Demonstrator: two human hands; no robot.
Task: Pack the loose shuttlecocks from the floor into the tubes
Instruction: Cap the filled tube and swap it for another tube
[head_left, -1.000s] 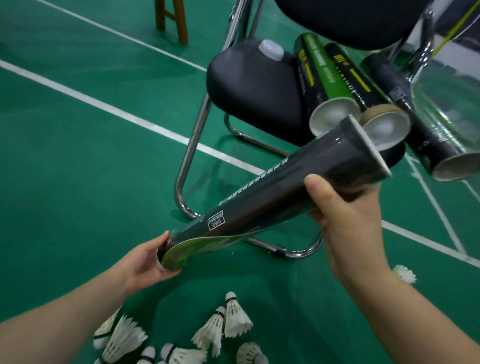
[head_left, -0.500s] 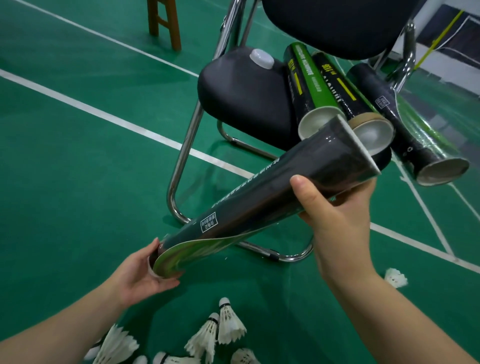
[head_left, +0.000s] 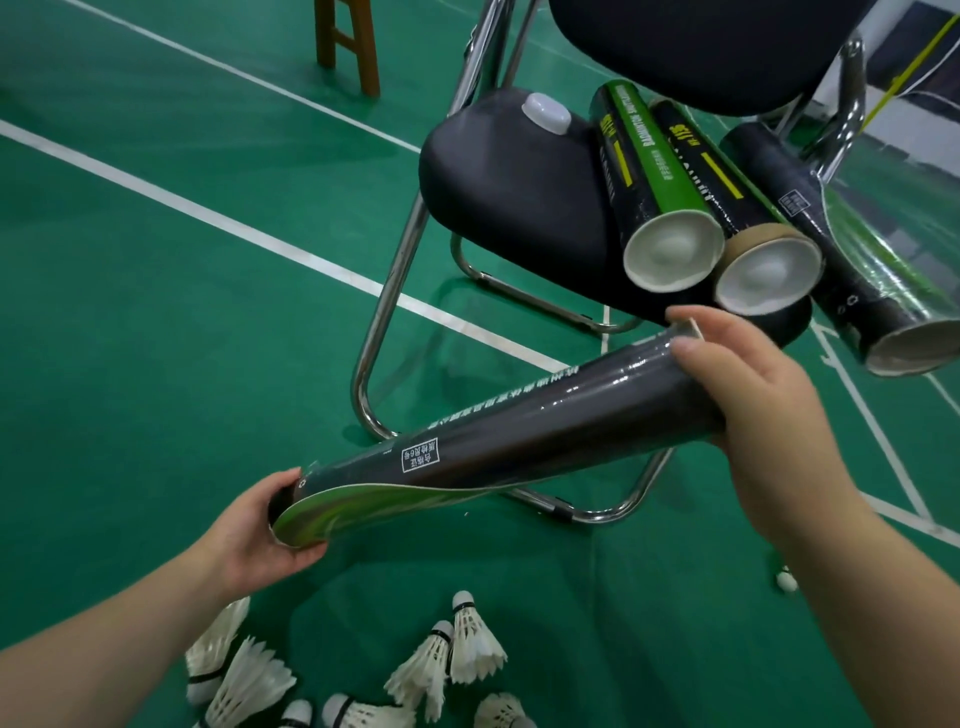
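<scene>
Green court floor (head_left: 156, 312): both hands, left hand (head_left: 260, 530) and right hand (head_left: 753, 395), hold glossy black cardboard tube (head_left: 519, 441).

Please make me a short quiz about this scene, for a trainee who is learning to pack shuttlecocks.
1. True or false: the left hand and the right hand both hold the black tube.
2. How many tubes rest on the chair?
3. Where do the loose shuttlecocks lie? A: on the chair. B: on the floor. C: in the right hand.
Key: 1 true; 2 three; 3 B.
</scene>
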